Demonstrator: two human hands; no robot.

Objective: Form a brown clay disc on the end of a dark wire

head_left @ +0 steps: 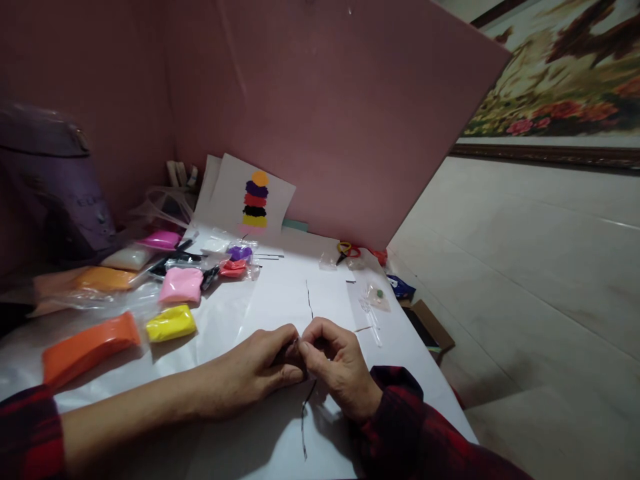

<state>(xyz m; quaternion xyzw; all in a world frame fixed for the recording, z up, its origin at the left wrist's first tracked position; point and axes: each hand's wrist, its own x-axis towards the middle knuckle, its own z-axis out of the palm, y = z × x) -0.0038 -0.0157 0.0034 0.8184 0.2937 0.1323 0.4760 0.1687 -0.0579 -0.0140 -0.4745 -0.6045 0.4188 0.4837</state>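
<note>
My left hand (263, 363) and my right hand (337, 367) meet above white paper, fingertips pinched close together. A thin, slightly kinked dark strand (303, 427) hangs below them, and a similar dark length (309, 297) shows beyond the fingers. The fingers hide the middle, so I cannot tell whether it is one continuous piece. Both hands are closed around this spot. Left of my forearm lie a yellow clay packet (171, 323), a pink one (181, 285) and an orange one (91, 348).
A sheet with stacked colour patches (255, 200) leans on the pink wall. Scissors (345, 251) lie at the back. Small purple (240, 254) and red (233, 268) packets sit mid-table. Clear plastic bags (377, 297) lie at right, near an open box (429, 327) beyond the edge.
</note>
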